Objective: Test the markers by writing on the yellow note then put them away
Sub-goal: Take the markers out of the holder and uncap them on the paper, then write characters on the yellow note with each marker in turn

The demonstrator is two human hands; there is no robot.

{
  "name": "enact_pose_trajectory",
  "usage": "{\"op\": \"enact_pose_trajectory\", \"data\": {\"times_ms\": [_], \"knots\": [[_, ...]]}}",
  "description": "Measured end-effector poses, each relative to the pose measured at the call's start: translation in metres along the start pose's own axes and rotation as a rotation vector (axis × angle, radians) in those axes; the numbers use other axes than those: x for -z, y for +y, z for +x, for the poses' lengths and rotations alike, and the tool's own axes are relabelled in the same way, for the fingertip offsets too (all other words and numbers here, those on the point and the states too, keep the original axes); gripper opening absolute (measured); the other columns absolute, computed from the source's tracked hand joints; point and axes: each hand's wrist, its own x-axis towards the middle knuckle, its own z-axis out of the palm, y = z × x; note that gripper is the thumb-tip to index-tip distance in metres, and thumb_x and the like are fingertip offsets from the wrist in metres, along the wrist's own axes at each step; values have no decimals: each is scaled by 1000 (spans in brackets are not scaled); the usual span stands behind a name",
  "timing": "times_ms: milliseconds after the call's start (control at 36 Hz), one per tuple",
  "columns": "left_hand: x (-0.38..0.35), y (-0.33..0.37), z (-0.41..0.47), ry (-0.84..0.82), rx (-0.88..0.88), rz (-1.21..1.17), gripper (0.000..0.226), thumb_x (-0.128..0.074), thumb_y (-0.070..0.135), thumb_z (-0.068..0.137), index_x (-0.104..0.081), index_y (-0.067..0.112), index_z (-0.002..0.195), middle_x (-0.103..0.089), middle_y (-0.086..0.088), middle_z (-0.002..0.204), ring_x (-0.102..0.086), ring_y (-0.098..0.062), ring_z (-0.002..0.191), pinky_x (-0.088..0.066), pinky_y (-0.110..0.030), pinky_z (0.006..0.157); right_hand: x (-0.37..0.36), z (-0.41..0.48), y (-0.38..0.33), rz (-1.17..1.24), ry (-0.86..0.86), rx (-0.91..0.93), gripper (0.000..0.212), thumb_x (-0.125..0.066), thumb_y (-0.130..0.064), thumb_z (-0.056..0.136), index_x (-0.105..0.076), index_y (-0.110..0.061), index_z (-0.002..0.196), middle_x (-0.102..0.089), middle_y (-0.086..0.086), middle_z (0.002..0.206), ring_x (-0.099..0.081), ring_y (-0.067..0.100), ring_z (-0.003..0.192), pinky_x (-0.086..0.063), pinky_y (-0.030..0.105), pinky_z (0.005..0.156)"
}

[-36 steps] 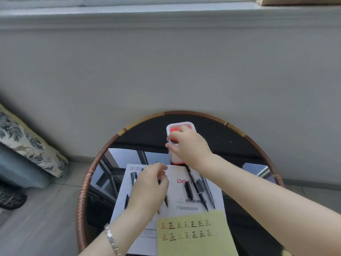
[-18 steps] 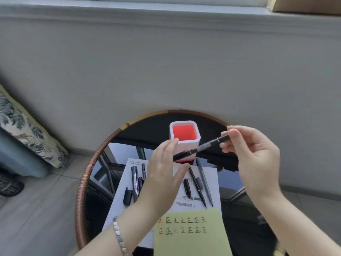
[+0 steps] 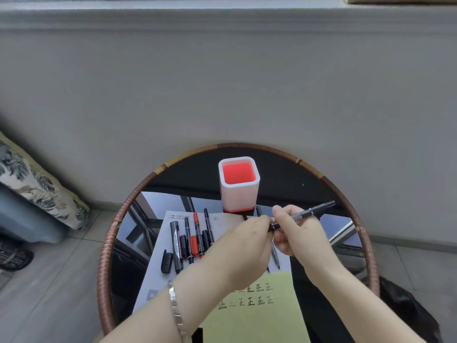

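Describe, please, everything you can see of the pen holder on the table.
The pen holder is a square cup with rounded corners: white, plastic-looking walls, a red inside and a thin red band at its base. It stands upright near the back of the round glass table, just behind the white sheet where the markers lie. It looks empty, and neither hand touches it; the hands work in front of it.

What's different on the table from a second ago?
The right hand left the red-and-white holder holding a black marker; the left hand rose off the sheet and now grips its near end. The loose markers and yellow note are unmoved.
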Motion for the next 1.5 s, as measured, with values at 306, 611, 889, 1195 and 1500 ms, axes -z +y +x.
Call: {"op": "enact_pose_trajectory", "data": {"times_ms": [306,611,889,1195,1500], "knots": [[-10,0,-11,115,-121,-153,21,-37,30,98,-56,20,95,-55,2,65,-46,-14,56,-31,-21,49,4,-7,15,50,-97,189,37,-48,-7,93,-34,-10,59,-35,-7,38,-29,6,34,-27,16,36],[-15,-2,-18,-95,62,-208,18,-31,43,97,-41,29,103,-39,9,54,-36,-3,43,-26,-19,43,27,-9,21,-25,66,232,35,-51,-7,91,-39,-7,57,-39,-2,38,-34,10,33,-35,17,39],[-74,-12,51,75,68,178,17,-61,3,84,-57,16,95,-42,3,98,-34,-16,87,-36,-25,72,77,-5,48,-64,488,58,17,-47,-22,94,-57,-18,81,-61,4,65,-59,13,59,-49,23,59],[-96,-5,79,38,-146,524,24,-61,-4,75,-62,12,93,-53,-5,94,-49,-25,88,-36,-31,79,82,-15,59,12,493,-3,15,-50,-18,92,-62,-15,83,-67,5,71,-64,15,64,-53,28,62],[-78,-39,-42,338,-58,176,50,-74,-3,67,-59,10,113,-61,-6,111,-53,-15,104,-44,-23,84,66,-32,58,475,254,-109,24,-39,-8,95,-61,-7,84,-70,7,63,-66,15,57,-55,21,53]]}}
